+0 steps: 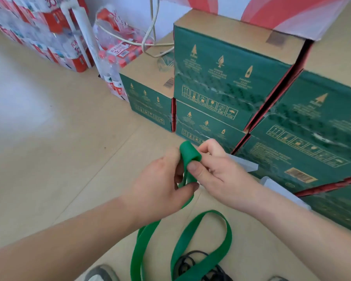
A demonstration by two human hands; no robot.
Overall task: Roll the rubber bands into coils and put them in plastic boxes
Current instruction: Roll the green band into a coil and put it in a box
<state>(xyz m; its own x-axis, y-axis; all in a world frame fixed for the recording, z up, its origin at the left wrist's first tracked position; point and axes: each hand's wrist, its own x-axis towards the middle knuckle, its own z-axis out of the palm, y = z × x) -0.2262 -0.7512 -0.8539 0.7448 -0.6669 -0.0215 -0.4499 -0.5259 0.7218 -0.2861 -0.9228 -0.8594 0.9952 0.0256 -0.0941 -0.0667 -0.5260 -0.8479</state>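
Observation:
A wide green rubber band hangs from my hands in long loops down to the floor. Its upper end is folded into a small loop between my fingers. My left hand pinches the band from the left, thumb under it. My right hand grips the folded end from the right, thumb pressed on it. A clear plastic box shows partly behind my right hand, and another clear plastic piece lies past my right wrist.
Stacked green cardboard cartons stand close ahead and to the right. Shrink-wrapped packs of red-capped bottles sit at the back left, with a white cable. Black cord lies on the beige floor beside my shoe.

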